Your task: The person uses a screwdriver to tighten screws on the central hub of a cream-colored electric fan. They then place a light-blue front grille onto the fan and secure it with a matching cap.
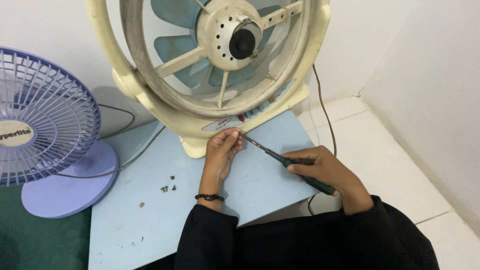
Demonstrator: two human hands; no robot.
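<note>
Holding a screwdriver (287,161) tight, the right hand (327,172) poked its tip at the cream fan's (210,120) base on the blue counter (270,145). The left hand (222,150) pinched there. Some loose screws (169,186) lay near, so part looked done.

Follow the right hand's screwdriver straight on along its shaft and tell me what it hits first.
The right hand aims the screwdriver up-left. Its tip sits at the left hand fingertips, against the cream fan base. It would probably meet that base first; depth is unclear.
</note>
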